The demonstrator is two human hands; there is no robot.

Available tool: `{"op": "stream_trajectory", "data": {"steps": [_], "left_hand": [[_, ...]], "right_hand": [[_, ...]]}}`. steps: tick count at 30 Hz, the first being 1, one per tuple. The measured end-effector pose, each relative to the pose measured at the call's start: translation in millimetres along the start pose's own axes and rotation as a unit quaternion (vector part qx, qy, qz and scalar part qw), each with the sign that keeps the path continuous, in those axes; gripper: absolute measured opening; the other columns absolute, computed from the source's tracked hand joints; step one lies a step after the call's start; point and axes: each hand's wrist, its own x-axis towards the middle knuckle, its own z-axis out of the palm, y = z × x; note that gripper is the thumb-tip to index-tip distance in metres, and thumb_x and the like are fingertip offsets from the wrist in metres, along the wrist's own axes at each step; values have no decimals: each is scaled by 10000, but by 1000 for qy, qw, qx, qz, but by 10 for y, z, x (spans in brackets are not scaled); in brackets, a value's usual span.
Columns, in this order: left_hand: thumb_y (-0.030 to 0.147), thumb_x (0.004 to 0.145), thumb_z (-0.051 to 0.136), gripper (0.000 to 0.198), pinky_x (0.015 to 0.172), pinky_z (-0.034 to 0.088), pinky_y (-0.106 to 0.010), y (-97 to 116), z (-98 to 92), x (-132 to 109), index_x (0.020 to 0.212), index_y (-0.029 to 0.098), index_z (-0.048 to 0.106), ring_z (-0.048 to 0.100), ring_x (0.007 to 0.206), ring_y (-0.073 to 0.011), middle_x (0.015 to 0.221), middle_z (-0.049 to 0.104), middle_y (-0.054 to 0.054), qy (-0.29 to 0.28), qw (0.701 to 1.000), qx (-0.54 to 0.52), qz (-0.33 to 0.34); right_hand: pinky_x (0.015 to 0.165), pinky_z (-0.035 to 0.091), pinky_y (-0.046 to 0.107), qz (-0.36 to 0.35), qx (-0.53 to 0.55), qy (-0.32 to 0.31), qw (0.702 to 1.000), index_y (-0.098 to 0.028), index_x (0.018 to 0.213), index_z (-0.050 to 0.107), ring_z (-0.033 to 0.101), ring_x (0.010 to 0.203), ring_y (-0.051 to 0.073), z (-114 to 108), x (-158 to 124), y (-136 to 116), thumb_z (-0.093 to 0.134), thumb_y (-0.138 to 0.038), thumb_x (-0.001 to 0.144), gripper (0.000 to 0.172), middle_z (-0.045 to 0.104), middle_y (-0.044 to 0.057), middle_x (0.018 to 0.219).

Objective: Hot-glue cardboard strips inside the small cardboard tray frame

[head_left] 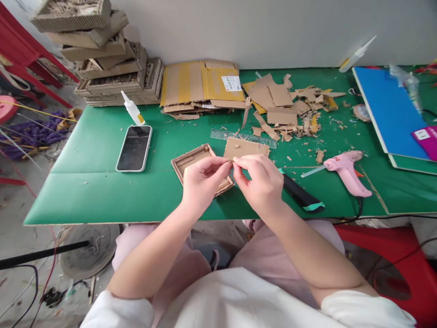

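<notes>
My left hand [203,181] and my right hand [260,180] meet over the green table [102,182], fingertips pinched together on a tiny cardboard scrap [232,161] between them. Right beneath my left hand lies a shallow square cardboard tray [191,160]. Just behind the fingers a flat cardboard rectangle [245,147] rests against a clear green ruler [221,135]. A black and teal utility knife [301,197] lies beside my right wrist.
A pink glue gun [344,169] lies to the right. A phone [134,147] and a small glue bottle [133,109] sit to the left. Flattened cardboard boxes [201,84], cut scraps [290,109] and stacked cardboard trays [112,64] line the back. A blue board [389,109] sits far right.
</notes>
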Motion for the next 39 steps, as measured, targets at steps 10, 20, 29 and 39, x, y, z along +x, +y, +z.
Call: {"op": "stream_trajectory", "data": {"steps": [10, 20, 29, 39], "left_hand": [[226, 714, 716, 50, 584, 561, -168, -57, -16, 7, 739, 186, 731, 663, 581, -92, 659, 722, 27, 20, 999, 31, 35], [211, 762, 677, 58, 620, 538, -177, -81, -67, -7, 775, 192, 730, 683, 635, -106, 733, 742, 2, -18, 978, 155, 142], [219, 789, 620, 159, 681, 575, -201, -55, -82, -4, 881, 185, 745, 704, 682, -124, 784, 752, -8, -52, 987, 122, 89], [269, 732, 723, 106, 621, 595, -217, -24, -101, 76, 726, 164, 733, 679, 600, -115, 635, 714, 1, -64, 998, -28, -11]], "right_hand": [[702, 551, 282, -30, -3, -12, 999, -172, 993, 621, 657, 762, 168, -5, -11, -16, 587, -59, 807, 220, 698, 69, 824], [570, 567, 206, 289, 365, -95, 880, -188, 743, 667, 665, 637, 109, -75, 62, 119, 711, -203, 748, 46, 700, -17, 723], [660, 553, 243, 88, 97, -14, 991, -218, 830, 649, 666, 724, 131, -60, 19, 25, 615, -138, 833, 87, 704, 18, 774], [681, 542, 236, 86, 158, -59, 982, -185, 818, 635, 660, 737, 128, -52, 59, 29, 602, -106, 832, 87, 699, 30, 777]]}}
